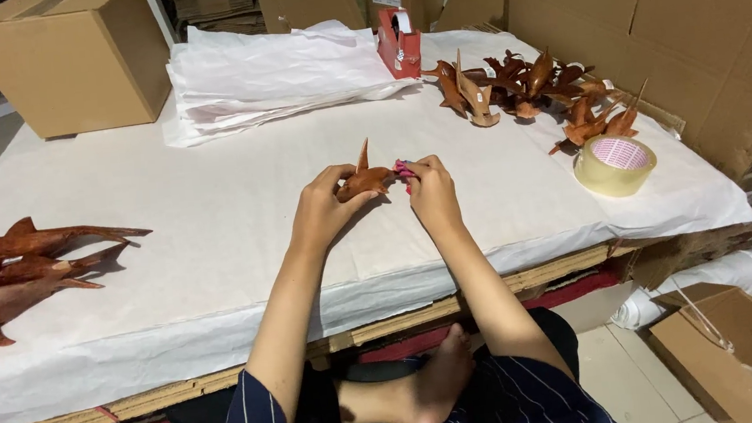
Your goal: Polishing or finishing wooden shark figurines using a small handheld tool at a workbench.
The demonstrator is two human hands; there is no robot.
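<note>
A small brown wooden fish carving (364, 180) with an upright fin rests on the white paper-covered table (215, 235). My left hand (323, 209) grips its body from the left. My right hand (431, 190) pinches its other end, where a small pink piece (403, 168) shows between my fingers. What the pink piece is stays unclear.
Larger wooden fish carvings (23, 270) lie at the left edge. Several small carvings (538, 88) are piled at the back right, beside a tape roll (615, 164). A red tape dispenser (399, 44), a stack of white paper (273, 71) and cardboard boxes (72, 57) stand behind.
</note>
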